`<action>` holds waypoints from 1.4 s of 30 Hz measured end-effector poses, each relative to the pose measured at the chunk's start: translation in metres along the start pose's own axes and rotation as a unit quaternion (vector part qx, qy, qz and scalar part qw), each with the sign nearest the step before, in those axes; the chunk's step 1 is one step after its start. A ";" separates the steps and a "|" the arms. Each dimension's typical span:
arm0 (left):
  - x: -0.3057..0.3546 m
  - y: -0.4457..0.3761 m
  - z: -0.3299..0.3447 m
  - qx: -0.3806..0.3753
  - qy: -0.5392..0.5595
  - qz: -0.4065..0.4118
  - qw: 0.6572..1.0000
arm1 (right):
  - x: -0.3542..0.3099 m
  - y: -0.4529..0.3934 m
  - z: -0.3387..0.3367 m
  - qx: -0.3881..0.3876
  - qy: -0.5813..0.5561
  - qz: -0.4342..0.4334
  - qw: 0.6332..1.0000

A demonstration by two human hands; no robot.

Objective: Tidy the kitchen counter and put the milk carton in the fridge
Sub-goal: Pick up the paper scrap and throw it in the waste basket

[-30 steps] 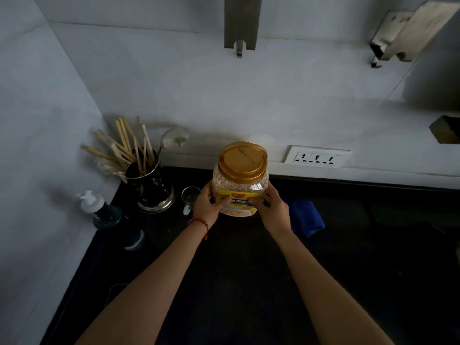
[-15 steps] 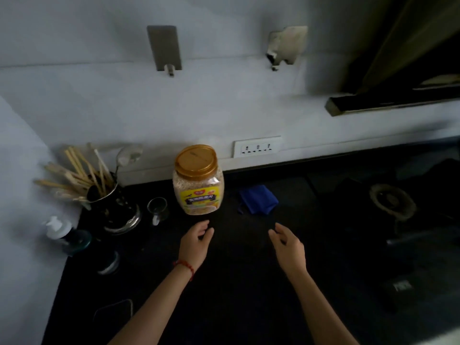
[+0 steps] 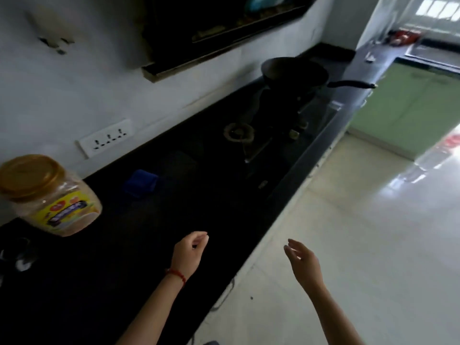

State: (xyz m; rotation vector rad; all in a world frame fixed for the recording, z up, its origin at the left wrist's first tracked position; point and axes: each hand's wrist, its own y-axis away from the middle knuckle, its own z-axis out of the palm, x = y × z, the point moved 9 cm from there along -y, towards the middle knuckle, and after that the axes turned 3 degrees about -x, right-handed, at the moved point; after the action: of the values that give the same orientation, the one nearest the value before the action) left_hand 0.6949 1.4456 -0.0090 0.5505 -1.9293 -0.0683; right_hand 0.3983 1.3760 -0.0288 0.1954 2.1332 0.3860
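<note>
A clear plastic jar (image 3: 49, 195) with a gold lid and a yellow label stands on the black counter (image 3: 154, 235) at the far left, against the white wall. My left hand (image 3: 189, 252), with a red string at the wrist, hovers over the counter's front part, fingers loosely curled and holding nothing. My right hand (image 3: 302, 262) hangs beyond the counter's edge above the floor, fingers relaxed and empty. Neither hand touches the jar. No milk carton or fridge is in view.
A folded blue cloth (image 3: 140, 183) lies behind the hands near the wall socket (image 3: 105, 140). Further along are a gas burner (image 3: 239, 131) and a dark wok (image 3: 295, 73) with its handle sticking out. Pale tiled floor (image 3: 373, 232) runs to green cabinets (image 3: 410, 108).
Both hands let go of the jar and drew back from it. The view swung right, so the jar now sits at the far left and the stove and floor appear.
</note>
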 end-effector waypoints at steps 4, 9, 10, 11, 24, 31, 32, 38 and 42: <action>0.035 0.002 0.087 -0.054 -0.035 0.028 0.998 | 0.081 0.015 -0.075 0.045 -0.044 0.071 0.995; 0.063 0.013 0.216 -0.144 -0.067 0.019 0.987 | 0.181 0.037 -0.170 0.086 -0.060 0.135 0.985; 0.068 0.017 0.241 -0.162 -0.074 0.017 0.984 | 0.201 0.040 -0.188 0.093 -0.064 0.148 0.983; 0.071 0.020 0.264 -0.176 -0.080 0.013 0.981 | 0.221 0.043 -0.205 0.099 -0.068 0.162 0.979; 0.067 -0.020 0.419 -0.207 -0.071 -0.133 0.967 | 0.349 0.005 -0.326 0.135 -0.141 0.272 0.942; 0.085 -0.101 0.491 -0.197 -0.049 -0.186 0.961 | 0.348 -0.115 -0.396 0.151 -0.159 0.264 0.939; 0.094 -0.115 0.502 -0.196 -0.044 -0.190 0.961 | 0.349 -0.130 -0.408 0.155 -0.161 0.267 0.938; 0.183 -0.204 0.590 -0.226 -0.045 -0.172 0.958 | 0.351 -0.214 -0.479 0.185 -0.166 0.274 0.929; 0.247 -0.255 0.661 -0.264 -0.079 -0.145 0.950 | 0.364 -0.253 -0.516 0.196 -0.185 0.295 0.917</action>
State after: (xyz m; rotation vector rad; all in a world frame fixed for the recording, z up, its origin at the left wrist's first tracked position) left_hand 0.1201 0.9846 -0.1514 0.4662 -1.8631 -0.8155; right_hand -0.2313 1.1391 -0.1320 1.0739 1.7163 0.2299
